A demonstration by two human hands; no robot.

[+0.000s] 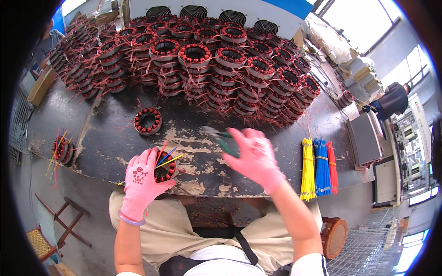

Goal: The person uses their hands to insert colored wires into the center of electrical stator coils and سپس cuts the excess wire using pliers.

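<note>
My left hand (140,177), in a pink glove, grips a ring-shaped motor stator (166,170) at the table's front edge. Red, blue and yellow wires stick out of this stator beside my fingers. In my pink-gloved right hand (254,155) is a pair of pliers (225,143) with green handles, the jaws pointing left and blurred. A second stator (148,121) with red windings lies flat just beyond my left hand. On the right of the table lie bundles of yellow wires (308,170), blue wires (322,166) and red wires (332,168).
Tall stacks of stators (198,69) fill the back of the dark, worn table (110,133). Another stator with coloured wires (63,149) sits at the left edge. A grey box (363,138) stands at right, beside a wooden stool (334,238). Other people (392,100) are in the background.
</note>
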